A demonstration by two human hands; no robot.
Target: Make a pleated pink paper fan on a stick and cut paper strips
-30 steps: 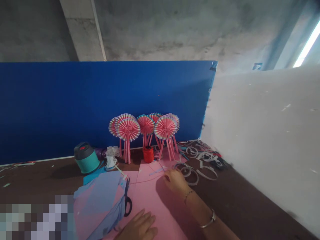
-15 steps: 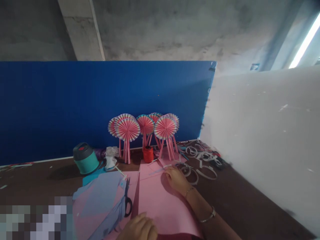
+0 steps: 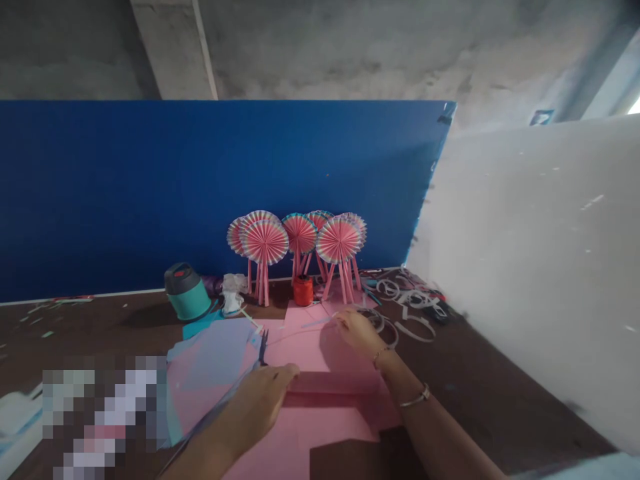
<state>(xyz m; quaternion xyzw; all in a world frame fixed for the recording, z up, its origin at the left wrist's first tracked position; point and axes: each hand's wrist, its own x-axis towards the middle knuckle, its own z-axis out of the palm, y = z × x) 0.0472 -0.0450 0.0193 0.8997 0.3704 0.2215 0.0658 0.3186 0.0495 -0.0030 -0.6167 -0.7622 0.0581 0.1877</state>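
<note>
A pink sheet (image 3: 330,383) lies across the middle of the table with its near part lifted and bent over. My left hand (image 3: 265,393) is closed on the left end of that bent edge. Farther up, my right hand (image 3: 356,330) has its fingers bent together low over the pink paper, beside a thin pale strip (image 3: 319,323); whether it grips the strip is too small to tell. Dark scissors (image 3: 263,347) lie left of the sheet on a stack of bluish and pink papers (image 3: 220,353), partly hidden by my left hand.
Pink pleated rosettes (image 3: 265,243) with paper legs stand against the blue partition (image 3: 150,193). A red jar (image 3: 303,291) is before them, a teal container (image 3: 187,293) to the left. White tape rings (image 3: 416,328) lie at right, near a white wall (image 3: 540,267).
My left hand has come up and forward from the bottom edge, and the pink sheet's near part is now folded up. My right hand stays near the strip. The view has shifted slightly.
</note>
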